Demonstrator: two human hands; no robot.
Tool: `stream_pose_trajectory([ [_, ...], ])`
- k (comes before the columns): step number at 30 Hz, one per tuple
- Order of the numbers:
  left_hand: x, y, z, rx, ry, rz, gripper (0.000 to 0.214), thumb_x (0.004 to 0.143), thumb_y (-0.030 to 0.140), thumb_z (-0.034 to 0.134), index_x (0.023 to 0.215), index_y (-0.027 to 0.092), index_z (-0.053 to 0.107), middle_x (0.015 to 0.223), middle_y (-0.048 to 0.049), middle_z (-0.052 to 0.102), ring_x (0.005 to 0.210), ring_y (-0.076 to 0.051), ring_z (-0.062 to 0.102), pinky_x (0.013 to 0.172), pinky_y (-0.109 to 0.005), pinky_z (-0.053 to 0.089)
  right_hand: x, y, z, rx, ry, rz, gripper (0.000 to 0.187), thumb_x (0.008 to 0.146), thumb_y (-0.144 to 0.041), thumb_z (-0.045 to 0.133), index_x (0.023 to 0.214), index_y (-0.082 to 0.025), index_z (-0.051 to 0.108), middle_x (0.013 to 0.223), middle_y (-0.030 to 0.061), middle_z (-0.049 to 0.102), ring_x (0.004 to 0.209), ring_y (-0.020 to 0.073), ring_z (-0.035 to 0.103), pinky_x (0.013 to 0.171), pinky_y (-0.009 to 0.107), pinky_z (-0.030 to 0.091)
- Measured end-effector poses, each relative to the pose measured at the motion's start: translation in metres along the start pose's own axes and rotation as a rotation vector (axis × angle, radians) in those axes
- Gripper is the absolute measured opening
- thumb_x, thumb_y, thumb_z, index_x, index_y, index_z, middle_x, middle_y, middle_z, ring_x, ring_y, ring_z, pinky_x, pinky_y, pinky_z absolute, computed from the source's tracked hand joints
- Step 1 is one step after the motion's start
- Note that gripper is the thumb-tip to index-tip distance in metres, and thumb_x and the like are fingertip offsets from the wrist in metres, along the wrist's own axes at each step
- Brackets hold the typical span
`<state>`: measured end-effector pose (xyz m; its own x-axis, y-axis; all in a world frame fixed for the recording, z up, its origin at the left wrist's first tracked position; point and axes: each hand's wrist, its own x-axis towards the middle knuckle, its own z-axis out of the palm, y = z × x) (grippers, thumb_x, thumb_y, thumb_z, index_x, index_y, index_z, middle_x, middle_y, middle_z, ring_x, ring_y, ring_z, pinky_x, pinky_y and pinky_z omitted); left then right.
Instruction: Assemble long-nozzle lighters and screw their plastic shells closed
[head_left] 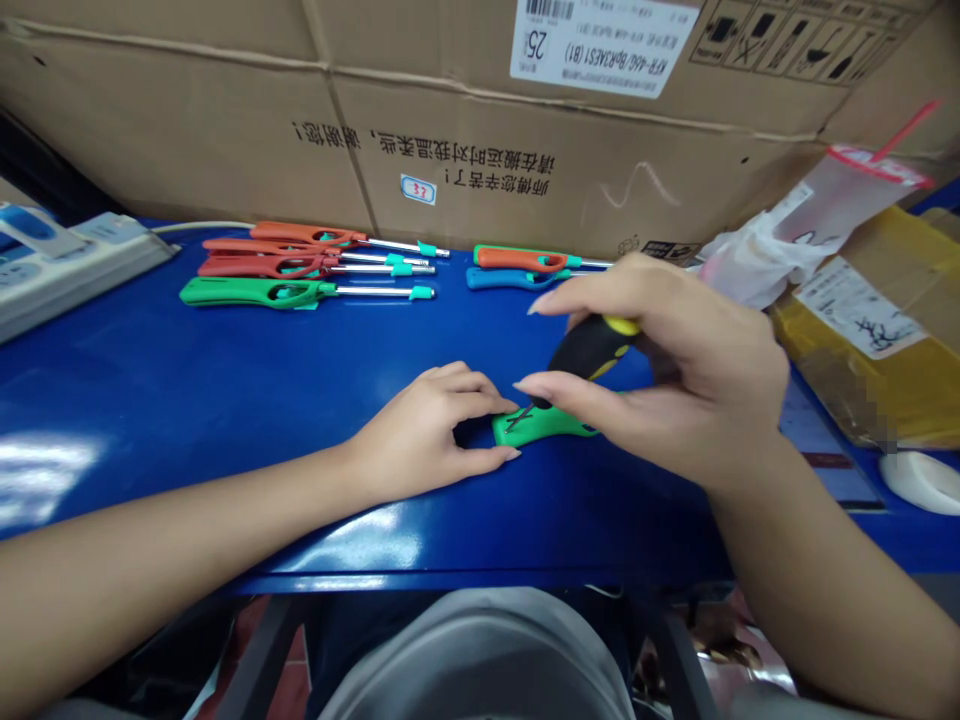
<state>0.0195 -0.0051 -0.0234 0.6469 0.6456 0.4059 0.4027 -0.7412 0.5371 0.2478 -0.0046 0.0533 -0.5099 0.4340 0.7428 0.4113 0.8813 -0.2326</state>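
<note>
1. Grey cloth over the person's lap [480,650] sits nearest the camera, below the front edge of the blue table [187,400].
2. On the table, the left hand [427,435] rests palm down with its fingers curled, thumb and fingertips pinching the near end of a green lighter handle [540,425] that lies flat.
3. Above it, the right hand [675,370] is closed around a black-and-yellow screwdriver [592,345], whose tip points down onto the green handle.
4. At the far left of the table lies a row of long-nosed lighters [300,265]: three orange and one green, their metal tubes tipped with teal caps.
5. Just behind the right hand lie two more lighters [517,268], one orange and one blue.
6. A large cardboard box [225,120] stands along the back; its writing appears upside down, a small sticker reads "33", and a white shipping label [600,40] shows "25" beside a barcode.
7. A white power strip [67,260] lies at the left edge; plastic bags [795,230] and a yellow parcel [900,340] with a printed label sit at the right.
</note>
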Motion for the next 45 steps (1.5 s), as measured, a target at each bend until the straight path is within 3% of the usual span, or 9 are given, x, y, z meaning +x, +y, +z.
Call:
stream_pose_trajectory([
  [6, -0.0006, -0.0006, 0.0000, -0.021, -0.001, -0.002, 0.028, 0.089, 0.032, 0.084, 0.113, 0.018, 0.079, 0.100, -0.0040, 0.076, 0.092, -0.022, 0.068, 0.089, -0.038, 0.054, -0.0019, 0.0014, -0.0014, 0.250, -0.167, 0.096, 0.061, 0.105, -0.011, 0.047, 0.164, -0.017, 0.035, 0.150, 0.0115, 0.062, 0.119, 0.0193, 0.071, 0.107, 0.041, 0.060],
  [10, 0.0003, -0.0011, 0.0009, -0.010, 0.022, 0.009, 0.027, 0.089, 0.030, 0.083, 0.113, 0.019, 0.079, 0.094, -0.0028, 0.075, 0.086, -0.020, 0.066, 0.083, -0.035, 0.054, -0.0006, -0.0024, -0.0020, 0.014, -0.060, -0.014, 0.044, 0.098, -0.024, 0.073, 0.141, -0.027, 0.063, 0.122, 0.0001, 0.078, 0.103, 0.0203, 0.076, 0.099, 0.037, 0.064],
  [16, 0.0018, -0.0010, 0.0010, -0.021, -0.004, -0.016, 0.026, 0.090, 0.033, 0.082, 0.112, 0.020, 0.079, 0.101, -0.0043, 0.076, 0.094, -0.022, 0.069, 0.090, -0.038, 0.054, 0.0002, -0.0034, -0.0024, 0.163, -0.187, 0.067, 0.061, 0.105, -0.017, 0.050, 0.164, -0.029, 0.037, 0.151, 0.0046, 0.064, 0.122, 0.0213, 0.072, 0.106, 0.039, 0.061],
  [21, 0.0009, -0.0004, 0.0008, -0.006, 0.009, -0.001, 0.023, 0.091, 0.032, 0.081, 0.110, 0.020, 0.079, 0.096, -0.0035, 0.075, 0.089, -0.021, 0.068, 0.085, -0.036, 0.055, 0.0001, 0.0013, -0.0004, -0.075, -0.004, -0.118, 0.040, 0.097, -0.031, 0.076, 0.134, -0.026, 0.063, 0.107, -0.0009, 0.077, 0.095, 0.0199, 0.073, 0.098, 0.042, 0.064],
  [26, 0.0005, -0.0010, 0.0005, -0.025, -0.002, -0.019, 0.026, 0.091, 0.035, 0.081, 0.112, 0.021, 0.079, 0.104, -0.0054, 0.077, 0.097, -0.024, 0.070, 0.091, -0.039, 0.056, 0.0009, -0.0024, -0.0012, 0.079, -0.104, -0.025, 0.045, 0.105, -0.012, 0.051, 0.150, -0.018, 0.054, 0.137, 0.0084, 0.069, 0.122, 0.0208, 0.068, 0.109, 0.042, 0.058],
  [31, 0.0013, 0.0009, -0.0002, -0.007, -0.006, -0.037, 0.023, 0.091, 0.033, 0.080, 0.111, 0.021, 0.078, 0.098, -0.0033, 0.076, 0.090, -0.021, 0.069, 0.085, -0.036, 0.056, 0.0004, -0.0023, -0.0007, -0.035, 0.051, -0.096, 0.025, 0.098, -0.022, 0.073, 0.123, -0.020, 0.070, 0.102, 0.0041, 0.075, 0.097, 0.0206, 0.072, 0.094, 0.041, 0.064],
  [36, 0.0004, 0.0024, 0.0006, -0.021, -0.003, -0.052, 0.022, 0.091, 0.033, 0.080, 0.110, 0.020, 0.078, 0.099, -0.0039, 0.075, 0.091, -0.021, 0.068, 0.088, -0.037, 0.055, 0.0011, -0.0057, -0.0034, 0.047, -0.172, -0.029, 0.050, 0.106, -0.018, 0.054, 0.155, -0.020, 0.047, 0.146, 0.0084, 0.066, 0.124, 0.0208, 0.068, 0.115, 0.043, 0.054],
  [42, 0.0001, 0.0015, 0.0007, -0.021, -0.019, -0.054, 0.023, 0.093, 0.033, 0.078, 0.112, 0.020, 0.077, 0.103, -0.0052, 0.075, 0.096, -0.023, 0.069, 0.087, -0.037, 0.055, 0.0005, -0.0065, -0.0014, -0.083, -0.020, -0.041, 0.033, 0.098, -0.034, 0.073, 0.129, -0.025, 0.067, 0.106, 0.0026, 0.076, 0.098, 0.0216, 0.072, 0.097, 0.043, 0.064],
  [45, 0.0001, 0.0010, 0.0011, -0.008, -0.037, -0.032, 0.026, 0.095, 0.034, 0.075, 0.117, 0.019, 0.076, 0.106, -0.0069, 0.074, 0.100, -0.025, 0.069, 0.090, -0.040, 0.055, -0.0006, -0.0065, -0.0014, -0.060, -0.091, -0.014, 0.043, 0.103, -0.029, 0.061, 0.146, -0.027, 0.055, 0.136, 0.0070, 0.071, 0.121, 0.0256, 0.070, 0.111, 0.050, 0.058],
])
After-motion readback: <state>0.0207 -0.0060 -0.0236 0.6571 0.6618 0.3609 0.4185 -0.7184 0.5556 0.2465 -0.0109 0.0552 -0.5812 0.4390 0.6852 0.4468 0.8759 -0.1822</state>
